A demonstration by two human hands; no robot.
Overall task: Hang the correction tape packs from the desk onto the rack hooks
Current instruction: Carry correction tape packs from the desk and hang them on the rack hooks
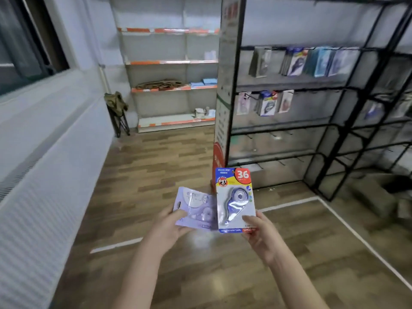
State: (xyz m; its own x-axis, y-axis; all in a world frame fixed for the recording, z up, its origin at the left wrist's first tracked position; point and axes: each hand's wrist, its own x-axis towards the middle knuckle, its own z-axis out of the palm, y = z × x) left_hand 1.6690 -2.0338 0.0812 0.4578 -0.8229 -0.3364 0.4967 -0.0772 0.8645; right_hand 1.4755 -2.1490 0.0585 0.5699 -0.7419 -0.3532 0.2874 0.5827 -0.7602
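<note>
My right hand (258, 233) pinches the lower right corner of a blue, yellow and red correction tape pack (235, 198) marked "36", held upright. My left hand (171, 226) holds a pale purple correction tape pack (196, 208) by its left edge, tilted, partly behind the first pack. Both packs hover over the wooden floor. The black wire rack (334, 90) stands ahead to the right, with several packs (296, 61) hanging from hooks on its upper row and a few more packs (267, 103) on the row below. Lower hooks (276, 134) hang bare. The desk is out of view.
A tall sign panel (225, 85) stands at the rack's left end. White shelving (174, 85) with orange strips lines the far wall. A folding stool (118, 112) sits in the corner. A white wall and window (33, 63) run along the left. Cardboard boxes (376, 195) lie at right.
</note>
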